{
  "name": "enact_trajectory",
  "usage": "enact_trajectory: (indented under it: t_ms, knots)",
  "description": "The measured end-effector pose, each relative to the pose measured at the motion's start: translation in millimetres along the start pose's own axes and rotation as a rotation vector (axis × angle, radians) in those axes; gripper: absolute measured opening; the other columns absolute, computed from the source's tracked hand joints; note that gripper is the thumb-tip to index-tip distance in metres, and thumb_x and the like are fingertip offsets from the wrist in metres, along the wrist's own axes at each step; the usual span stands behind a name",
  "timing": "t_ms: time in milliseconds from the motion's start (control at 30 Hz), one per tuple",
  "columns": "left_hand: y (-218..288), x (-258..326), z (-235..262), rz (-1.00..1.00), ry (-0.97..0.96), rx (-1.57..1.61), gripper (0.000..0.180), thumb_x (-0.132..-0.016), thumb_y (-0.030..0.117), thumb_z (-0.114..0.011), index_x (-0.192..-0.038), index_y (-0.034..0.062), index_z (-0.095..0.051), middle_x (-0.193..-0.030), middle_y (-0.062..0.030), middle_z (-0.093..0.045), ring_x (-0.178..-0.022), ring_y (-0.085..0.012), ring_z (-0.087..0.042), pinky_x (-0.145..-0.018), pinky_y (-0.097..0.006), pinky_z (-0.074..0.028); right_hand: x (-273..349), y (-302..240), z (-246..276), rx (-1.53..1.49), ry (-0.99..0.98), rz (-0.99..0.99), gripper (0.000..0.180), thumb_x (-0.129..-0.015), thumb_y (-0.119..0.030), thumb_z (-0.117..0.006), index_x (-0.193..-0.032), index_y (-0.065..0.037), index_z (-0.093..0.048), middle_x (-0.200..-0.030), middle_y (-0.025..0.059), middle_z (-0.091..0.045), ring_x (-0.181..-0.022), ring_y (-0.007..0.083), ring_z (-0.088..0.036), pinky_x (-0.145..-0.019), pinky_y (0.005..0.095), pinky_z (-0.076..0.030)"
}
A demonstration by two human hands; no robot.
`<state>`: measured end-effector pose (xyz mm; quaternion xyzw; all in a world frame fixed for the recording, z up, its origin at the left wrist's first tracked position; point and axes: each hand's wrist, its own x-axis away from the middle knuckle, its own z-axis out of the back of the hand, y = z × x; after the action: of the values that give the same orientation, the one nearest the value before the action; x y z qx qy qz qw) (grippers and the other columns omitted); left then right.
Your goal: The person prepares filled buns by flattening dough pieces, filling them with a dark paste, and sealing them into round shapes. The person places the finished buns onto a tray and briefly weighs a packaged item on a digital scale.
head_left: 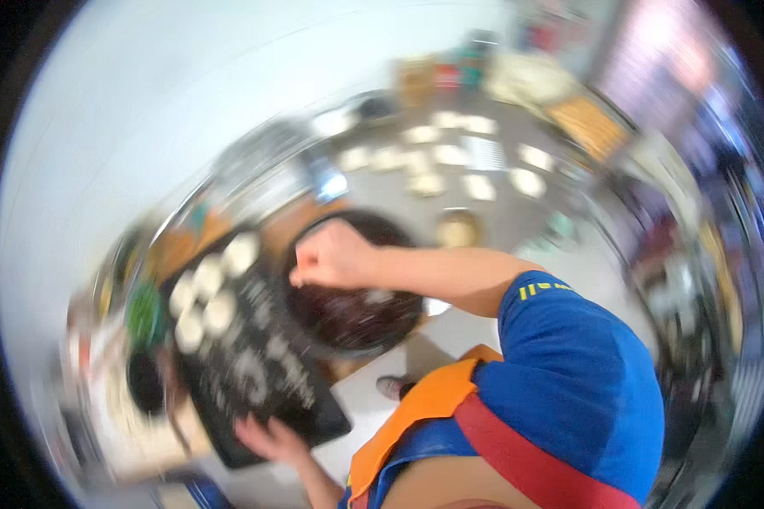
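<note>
My left grip (270,439), fingers apart at the near end of the board (323,416), should press lightly. My right grip (335,256) looks curled over the pan (356,327), can't tell if clamped; dough rounds (220,312) lie at the board's far end.

Bright overall; pale wall (187,85) evenly lit. Strongest glow upper right, washed pinkish-white. Blue-white glare spot behind black pan (361,335). Motion blur smears far dough pieces (528,182); blue sleeve (581,373) crisper. Right side streaked. Edges bowed, corners black.
</note>
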<state>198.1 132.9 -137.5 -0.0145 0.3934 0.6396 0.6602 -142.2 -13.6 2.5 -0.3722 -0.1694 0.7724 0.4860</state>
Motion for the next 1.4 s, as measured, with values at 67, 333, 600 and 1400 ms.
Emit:
enact_trajectory:
  t_ms: [67,333,600,1400]
  knots:
    - [0.2,8.6,-3.4,-0.147,0.069,-0.110,0.037,-0.092,0.015,-0.057,-0.125,-0.0015,-0.054,-0.140,-0.0246,-0.044,-0.126,-0.0415,-0.045,-0.105,-0.051,-0.036,126.1,21.0,79.4,0.106,0.003,-0.270,0.027,-0.081,-0.035,-0.069,-0.075,-0.008,-0.070,-0.067,0.0140,-0.064,-0.059,0.0288,-0.062,-0.058,0.0393,-0.048]
    - [333.1,100.8,-118.8,-0.679,-0.364,0.540,0.047,-0.091,0.015,-0.058,-0.134,-0.0011,-0.049,-0.148,-0.0220,-0.036,-0.133,-0.0379,-0.040,-0.110,-0.048,-0.034,668.4,29.3,191.1,0.212,0.641,-1.310,0.018,-0.083,-0.021,-0.061,-0.088,-0.009,-0.073,-0.082,0.0127,-0.070,-0.076,0.0318,-0.066,-0.075,0.0413,-0.053]
    - [598.0,242.3,-224.6,-1.186,-0.812,0.738,0.051,-0.080,0.004,-0.059,-0.130,0.0021,-0.050,-0.144,-0.0250,-0.040,-0.132,-0.0439,-0.039,-0.108,-0.051,-0.031,820.4,31.4,308.0,0.265,0.867,-1.518,0.015,-0.079,-0.025,-0.070,-0.083,-0.012,-0.075,-0.078,0.0098,-0.071,-0.073,0.0273,-0.067,-0.072,0.0375,-0.053]
    - [1225.1,739.5,-325.3,-1.363,-1.674,0.591,0.030,-0.083,0.015,-0.067,-0.112,0.0065,-0.067,-0.101,-0.0129,-0.070,-0.094,-0.0333,-0.067,-0.082,-0.039,-0.053,1524.0,384.6,603.0,0.412,1.826,-1.779,0.038,-0.069,-0.019,-0.078,-0.103,-0.005,-0.071,-0.092,0.0136,-0.072,-0.090,0.0300,-0.068,-0.087,0.0358,-0.052]
